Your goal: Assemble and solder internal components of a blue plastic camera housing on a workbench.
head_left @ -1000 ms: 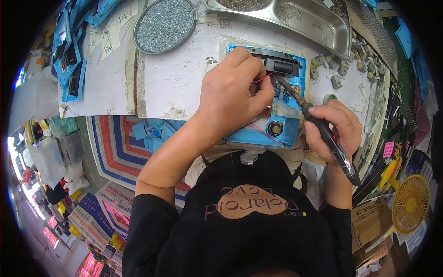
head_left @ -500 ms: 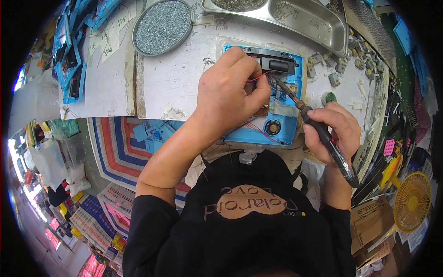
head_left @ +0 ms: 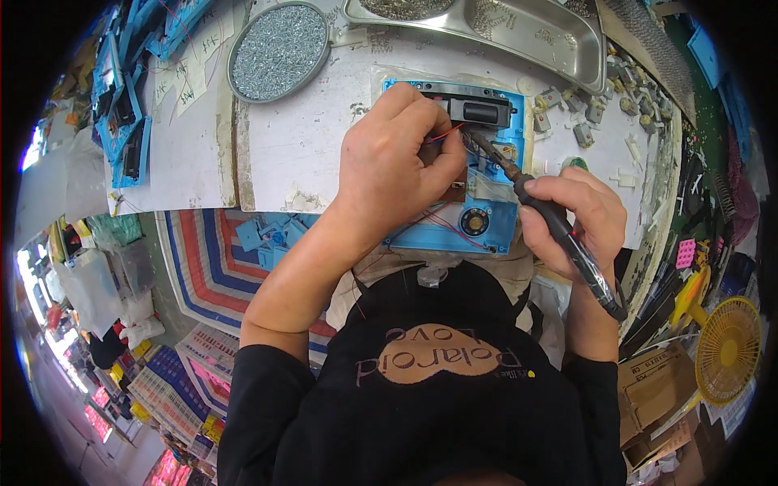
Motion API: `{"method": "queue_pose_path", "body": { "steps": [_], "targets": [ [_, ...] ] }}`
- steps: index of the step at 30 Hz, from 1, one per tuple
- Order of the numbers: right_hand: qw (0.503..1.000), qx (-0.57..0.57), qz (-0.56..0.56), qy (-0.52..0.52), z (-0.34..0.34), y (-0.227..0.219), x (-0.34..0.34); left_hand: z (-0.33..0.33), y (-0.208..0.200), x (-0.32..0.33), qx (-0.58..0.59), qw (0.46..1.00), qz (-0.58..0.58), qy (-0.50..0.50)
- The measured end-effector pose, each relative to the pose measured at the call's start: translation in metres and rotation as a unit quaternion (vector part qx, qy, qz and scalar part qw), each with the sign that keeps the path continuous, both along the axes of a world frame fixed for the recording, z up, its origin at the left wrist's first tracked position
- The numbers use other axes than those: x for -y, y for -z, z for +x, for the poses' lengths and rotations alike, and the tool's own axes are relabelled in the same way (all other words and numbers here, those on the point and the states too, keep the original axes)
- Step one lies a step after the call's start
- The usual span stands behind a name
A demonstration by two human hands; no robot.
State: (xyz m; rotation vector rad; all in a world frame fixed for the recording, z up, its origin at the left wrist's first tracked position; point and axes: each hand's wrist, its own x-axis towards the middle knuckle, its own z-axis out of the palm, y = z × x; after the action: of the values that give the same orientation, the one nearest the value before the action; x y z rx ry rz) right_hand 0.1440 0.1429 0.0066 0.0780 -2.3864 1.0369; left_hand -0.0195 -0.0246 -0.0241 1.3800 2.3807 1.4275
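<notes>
My left hand (head_left: pixel 389 158) is closed in a pinch on thin red and dark wires (head_left: pixel 443 136) above a light-blue plastic housing (head_left: pixel 421 236). My right hand (head_left: pixel 587 215) grips the black handle of a soldering iron (head_left: pixel 557 227). Its tip points up and left, close to my left fingertips; exact contact cannot be made out. Inside the housing, a black rectangular part (head_left: pixel 482 113) lies along the far side. A round black speaker-like part (head_left: pixel 474 221) sits at the near right, with loose red wires beside it. My left hand hides the housing's left part.
A round tray of small silvery screws (head_left: pixel 279 53) and a divided metal tray (head_left: pixel 535 40) stand at the back. Several small grey motor-like parts (head_left: pixel 583 134) lie to the right. More blue housings (head_left: pixel 121 105) are stacked at the left. A yellow fan (head_left: pixel 728 348) stands lower right.
The soldering iron has moved slightly left and away from me, its tip now nearer my left fingertips. My left hand keeps its pinch on the wires. The whole view has shifted a little.
</notes>
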Motion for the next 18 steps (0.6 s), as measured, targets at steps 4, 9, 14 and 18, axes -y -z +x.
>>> {"method": "queue_pose_path", "body": {
  "steps": [4, 9, 14, 18],
  "targets": [
    [1.0, 0.007, -0.001, 0.007, -0.0005, 0.0015, -0.0011, -0.0001, 0.0007, 0.0002, 0.001, 1.0, 0.006, 0.002],
    [1.0, 0.016, 0.001, 0.021, 0.0025, 0.0, -0.001, 0.0009, 0.0009, 0.0001, 0.005, 1.0, 0.01, 0.0],
    [1.0, 0.007, -0.003, 0.004, 0.0012, -0.0014, 0.0017, 0.0011, 0.0028, 0.0, 0.015, 1.0, 0.016, -0.004],
    [1.0, 0.008, 0.003, 0.013, 0.0011, 0.0024, 0.0015, 0.0004, 0.0013, 0.0002, 0.005, 1.0, 0.006, -0.004]
  ]
}}
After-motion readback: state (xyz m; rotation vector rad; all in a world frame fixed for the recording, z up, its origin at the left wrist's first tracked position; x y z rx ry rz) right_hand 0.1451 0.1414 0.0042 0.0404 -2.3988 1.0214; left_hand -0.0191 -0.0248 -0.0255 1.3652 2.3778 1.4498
